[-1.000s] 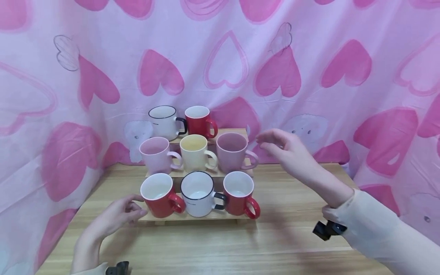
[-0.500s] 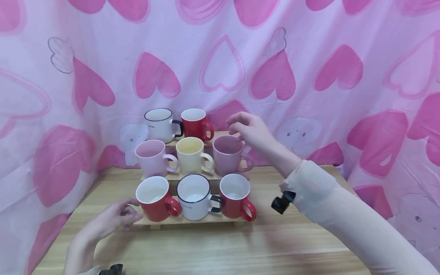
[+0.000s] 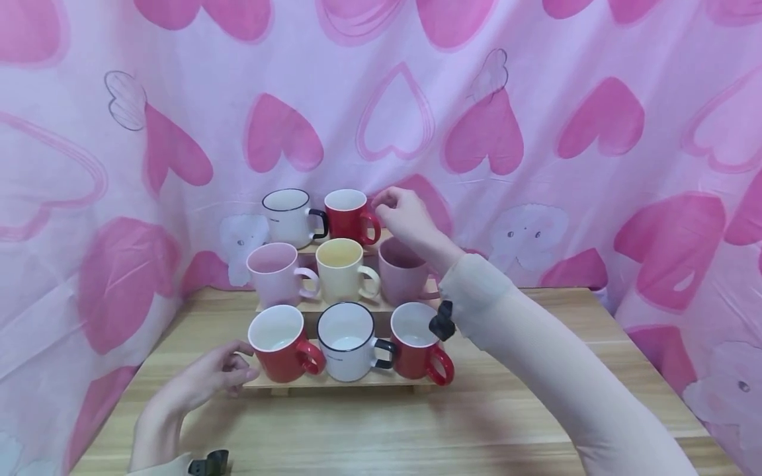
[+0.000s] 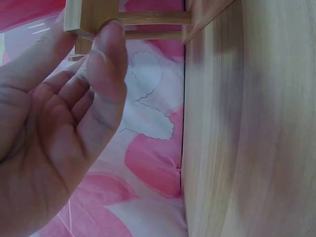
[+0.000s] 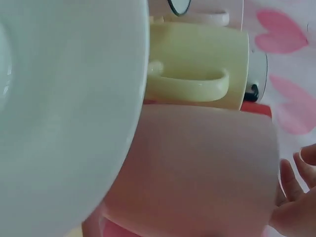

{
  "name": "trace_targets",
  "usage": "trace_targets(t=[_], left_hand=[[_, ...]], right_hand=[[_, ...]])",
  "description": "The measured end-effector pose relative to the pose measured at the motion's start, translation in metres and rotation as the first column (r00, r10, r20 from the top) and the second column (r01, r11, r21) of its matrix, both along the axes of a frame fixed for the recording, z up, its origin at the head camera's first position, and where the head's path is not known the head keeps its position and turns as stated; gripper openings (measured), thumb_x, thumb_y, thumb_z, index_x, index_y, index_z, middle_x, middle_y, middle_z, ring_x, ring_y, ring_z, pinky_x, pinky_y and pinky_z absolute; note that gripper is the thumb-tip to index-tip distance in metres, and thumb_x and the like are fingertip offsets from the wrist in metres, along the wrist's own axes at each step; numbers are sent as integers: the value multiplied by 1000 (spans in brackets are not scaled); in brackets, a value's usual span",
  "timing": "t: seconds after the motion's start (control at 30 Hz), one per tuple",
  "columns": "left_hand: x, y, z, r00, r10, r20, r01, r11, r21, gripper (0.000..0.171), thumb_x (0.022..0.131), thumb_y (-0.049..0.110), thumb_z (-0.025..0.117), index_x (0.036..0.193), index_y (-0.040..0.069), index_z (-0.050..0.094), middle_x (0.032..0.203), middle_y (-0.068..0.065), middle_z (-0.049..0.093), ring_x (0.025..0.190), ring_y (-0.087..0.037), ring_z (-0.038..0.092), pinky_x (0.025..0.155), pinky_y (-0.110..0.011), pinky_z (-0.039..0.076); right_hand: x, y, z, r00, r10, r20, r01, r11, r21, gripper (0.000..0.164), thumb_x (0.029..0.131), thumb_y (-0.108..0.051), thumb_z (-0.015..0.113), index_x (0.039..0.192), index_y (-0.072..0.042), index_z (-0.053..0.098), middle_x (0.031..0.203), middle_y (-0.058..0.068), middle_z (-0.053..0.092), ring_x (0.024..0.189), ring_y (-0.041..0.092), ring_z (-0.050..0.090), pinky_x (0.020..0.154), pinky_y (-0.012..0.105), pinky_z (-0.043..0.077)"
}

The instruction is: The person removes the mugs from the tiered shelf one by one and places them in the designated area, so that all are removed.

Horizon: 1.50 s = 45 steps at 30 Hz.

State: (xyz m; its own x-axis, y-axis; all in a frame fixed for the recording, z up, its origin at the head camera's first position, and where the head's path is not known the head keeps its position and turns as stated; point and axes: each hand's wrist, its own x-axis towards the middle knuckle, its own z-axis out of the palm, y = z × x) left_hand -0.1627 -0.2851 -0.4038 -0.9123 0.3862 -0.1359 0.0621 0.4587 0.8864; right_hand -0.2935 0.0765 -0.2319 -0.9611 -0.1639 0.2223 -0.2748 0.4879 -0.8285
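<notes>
A three-tier wooden rack [image 3: 357, 381] carries several mugs. My left hand [image 3: 202, 380] pinches the rack's left end between thumb and forefinger, as the left wrist view shows at the wooden board [image 4: 101, 17]. My right hand [image 3: 406, 215] reaches over the mauve mug [image 3: 397, 281], its loosely curled fingers beside the handle of the red mug [image 3: 344, 223] on the top tier. In the right wrist view, those fingers [image 5: 291, 182] hold nothing visible; whether they touch the handle is hidden. Left of that red mug stands a white mug with a black rim [image 3: 284, 225].
On the middle tier are a pink mug [image 3: 270, 281] and a yellow mug [image 3: 337, 272]. The front tier has a red mug [image 3: 276, 360], a white mug with a black handle [image 3: 345, 362] and another red mug [image 3: 411, 360]. A heart-printed curtain [image 3: 476, 192] hangs behind the table [image 3: 357, 436].
My right hand has moved left, from right of the mauve mug, over it to beside the top-tier red mug's handle. My left hand stays at the rack's left end.
</notes>
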Motion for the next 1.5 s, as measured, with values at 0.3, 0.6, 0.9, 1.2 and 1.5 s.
trace_targets(t=[0.3, 0.6, 0.9, 1.2, 1.5], left_hand=[[0, 1, 1, 1000, 0, 11, 0, 1000, 8, 48, 92, 15, 68, 125, -9, 43, 85, -14, 59, 74, -30, 61, 68, -36, 54], [-1, 3, -3, 1000, 2, 1, -2, 1000, 24, 46, 92, 12, 67, 124, -11, 42, 82, -14, 59, 70, -26, 60, 65, -34, 53], [-3, 4, -1, 1000, 5, 12, -5, 1000, 15, 47, 92, 12, 67, 126, -11, 43, 83, -15, 60, 71, -29, 61, 66, -36, 54], [-3, 4, 0, 1000, 9, 8, -9, 1000, 28, 48, 92, 14, 68, 125, -11, 43, 83, -15, 61, 74, -32, 63, 69, -38, 56], [-2, 4, 1, 1000, 3, 7, -3, 1000, 10, 47, 93, 14, 67, 125, -11, 43, 84, -14, 61, 74, -31, 63, 69, -38, 56]], right_hand=[[-21, -3, -4, 991, 25, 131, -44, 989, 144, 12, 93, -12, 56, 102, -5, 57, 97, 13, 59, 85, 24, 51, 72, 32, 45], [-27, -9, -7, 974, 86, 210, -130, 970, 204, 15, 91, -13, 61, 101, -3, 57, 101, 18, 61, 88, 25, 54, 77, 33, 46], [-37, -6, -7, 956, 87, 279, -143, 972, 188, 20, 97, -18, 62, 107, 0, 62, 108, 23, 64, 94, 28, 58, 84, 35, 49], [-43, -10, -3, 934, 94, 344, -117, 992, 48, 25, 100, -14, 57, 110, 7, 63, 107, 26, 60, 91, 31, 58, 85, 39, 51], [-40, -17, -6, 957, 59, 283, -60, 998, -5, 33, 102, -19, 54, 78, 4, 57, 83, 24, 53, 80, 30, 52, 81, 36, 44]])
